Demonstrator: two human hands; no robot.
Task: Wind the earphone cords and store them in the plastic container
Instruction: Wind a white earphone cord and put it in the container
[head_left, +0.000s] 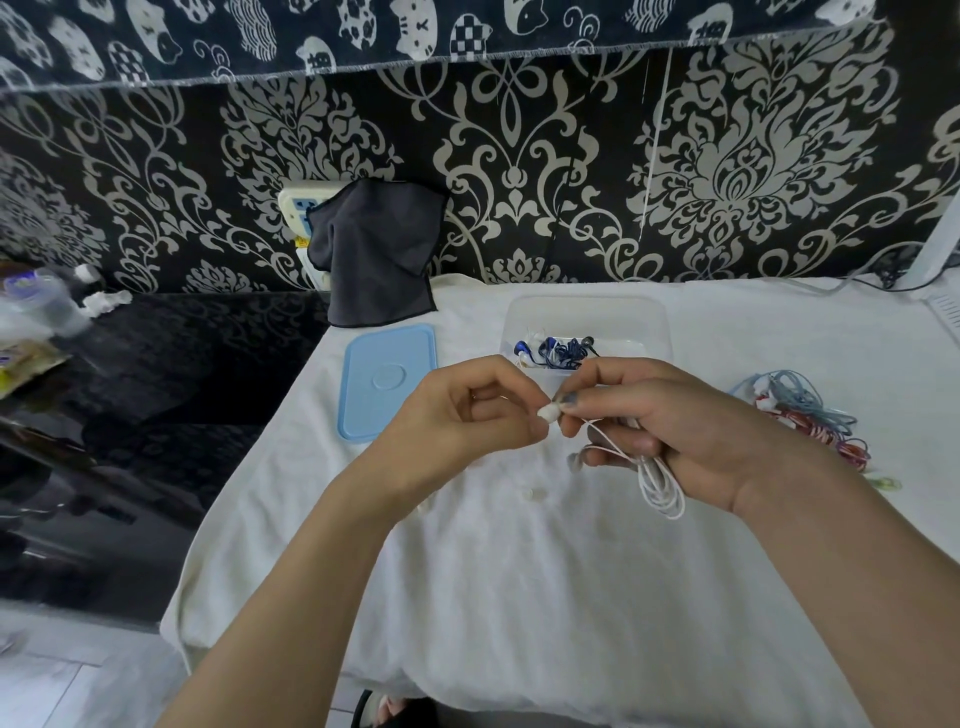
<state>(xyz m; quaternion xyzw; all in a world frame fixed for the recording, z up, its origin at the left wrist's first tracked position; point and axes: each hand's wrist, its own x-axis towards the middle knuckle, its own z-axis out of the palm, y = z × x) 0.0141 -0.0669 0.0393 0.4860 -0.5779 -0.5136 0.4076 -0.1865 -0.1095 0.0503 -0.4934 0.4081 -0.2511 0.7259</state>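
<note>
A white earphone cord (661, 486) hangs in several loops from my right hand (675, 431), whose fingers are curled round it. My left hand (467, 415) pinches the cord's white end piece (549, 413) right beside my right thumb and forefinger. Behind the hands stands the clear plastic container (589, 312), open, with a wound blue earphone set (558, 351) and something white inside. Its light blue lid (387, 382) lies flat to the left. A loose heap of blue and red earphone cords (810, 415) lies to the right of my right hand.
Everything lies on a white towel (519, 571) spread over the table. A dark grey cloth (376, 249) hangs at the back against patterned wallpaper. A black glossy surface (182, 364) with bottles lies to the left. Small white ear tips (535, 493) rest on the towel.
</note>
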